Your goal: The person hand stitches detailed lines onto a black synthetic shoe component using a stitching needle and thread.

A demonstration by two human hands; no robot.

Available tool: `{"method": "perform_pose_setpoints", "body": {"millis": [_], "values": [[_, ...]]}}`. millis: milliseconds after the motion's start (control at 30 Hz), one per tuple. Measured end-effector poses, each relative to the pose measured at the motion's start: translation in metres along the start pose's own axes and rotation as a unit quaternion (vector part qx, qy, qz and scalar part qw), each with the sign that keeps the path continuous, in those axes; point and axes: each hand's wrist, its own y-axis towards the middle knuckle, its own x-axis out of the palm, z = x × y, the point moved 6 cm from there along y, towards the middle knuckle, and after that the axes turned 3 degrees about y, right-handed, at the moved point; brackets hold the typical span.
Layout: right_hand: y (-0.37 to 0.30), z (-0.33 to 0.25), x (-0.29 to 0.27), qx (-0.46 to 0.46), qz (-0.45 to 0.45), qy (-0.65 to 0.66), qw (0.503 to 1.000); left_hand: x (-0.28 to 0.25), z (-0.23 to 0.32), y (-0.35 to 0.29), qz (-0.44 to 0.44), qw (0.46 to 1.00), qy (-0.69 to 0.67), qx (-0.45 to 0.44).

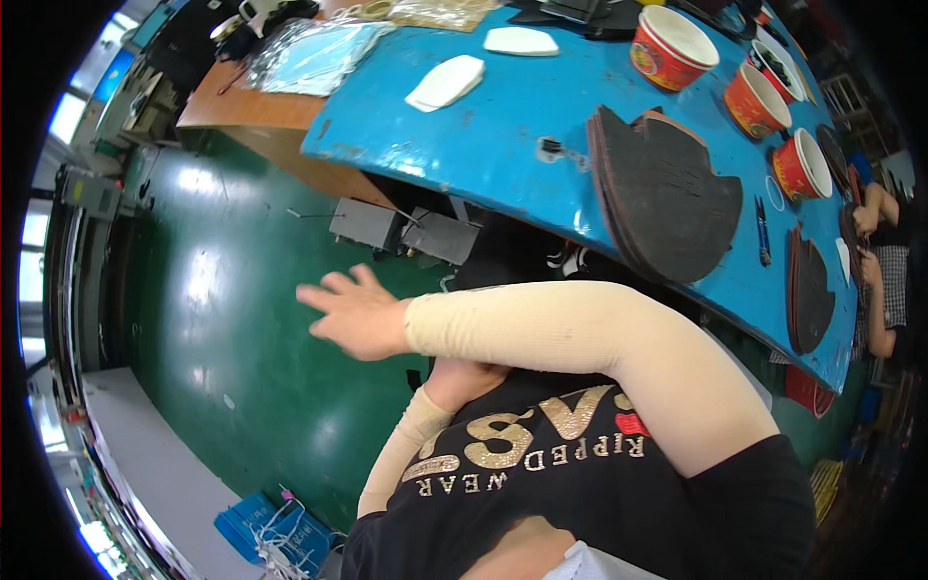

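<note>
My right arm, in a cream sleeve, reaches across my body to the left. My right hand (pixel 360 314) is held above the green floor, its fingers spread and nothing in them. Beneath that forearm is my left hand (pixel 464 383), close to my black shirt; its fingers are hidden. Neither hand touches the blue table (pixel 464 126). The nearest thing on it is a stack of dark, flat cut pieces (pixel 667 193) with a notched edge, lying by the front edge.
Red paper tubs (pixel 674 50) stand along the far right, beside small pliers-like snips (pixel 763 232) and a second dark stack (pixel 810 295). White pads (pixel 447 83) lie farther left. A co-worker's hands (pixel 875 208) are at the right end. A blue box (pixel 275 532) sits on the floor.
</note>
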Motion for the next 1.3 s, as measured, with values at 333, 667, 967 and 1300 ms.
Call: {"method": "perform_pose_setpoints", "body": {"millis": [333,667,967,1300], "values": [[-0.016,0.035,-0.017,0.135,0.034,0.171,0.975,-0.012,0.009,0.012,-0.093,0.994,0.014,0.051],[-0.183,0.01,-0.086,0.049,0.502,0.013,0.863,-0.048,0.017,0.033,-0.034,0.964,-0.259,-0.053],[-0.323,0.013,-0.08,0.071,0.692,0.064,0.716,-0.038,0.089,0.118,-0.005,0.901,-0.428,0.07],[-0.346,0.044,-0.064,0.131,0.663,0.241,0.696,-0.028,0.109,0.145,0.013,0.945,-0.29,0.152]]}}
